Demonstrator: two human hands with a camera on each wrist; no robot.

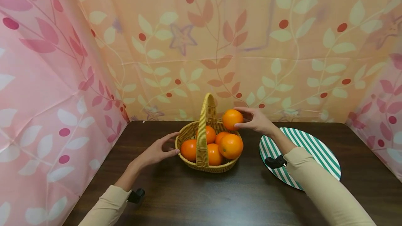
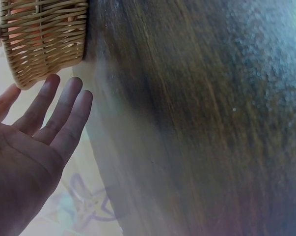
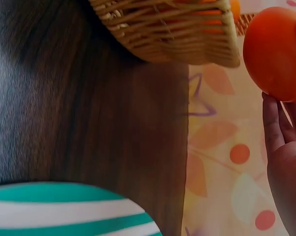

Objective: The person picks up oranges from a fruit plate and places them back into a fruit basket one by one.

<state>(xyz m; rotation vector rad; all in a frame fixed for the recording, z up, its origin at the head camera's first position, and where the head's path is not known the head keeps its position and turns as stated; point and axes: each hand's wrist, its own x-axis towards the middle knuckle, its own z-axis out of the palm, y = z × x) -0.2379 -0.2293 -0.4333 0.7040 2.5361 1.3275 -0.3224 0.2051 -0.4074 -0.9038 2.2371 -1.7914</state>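
Observation:
My right hand (image 1: pixel 259 121) pinches an orange (image 1: pixel 232 119) between thumb and fingers, over the back right rim of a wicker basket (image 1: pixel 193 164). In the right wrist view, fingertips lie against the underside of this orange (image 3: pixel 275 54). Several other oranges (image 1: pixel 230 146) are inside the basket, one of them rising above its right rim. The basket's tall arched handle (image 1: pixel 202 138) hides parts of them. At the basket's left side is my left hand (image 1: pixel 155 153), thumb and fingertips right at the rim. Its fingers (image 2: pixel 64 105) reach out loosely extended in the left wrist view.
A round plate (image 1: pixel 323 156) with green and white stripes lies on the right of the dark wooden table (image 1: pixel 201 198), partly under my right forearm. Patterned cloth (image 1: pixel 220 44) hangs behind the table's back edge and along both sides.

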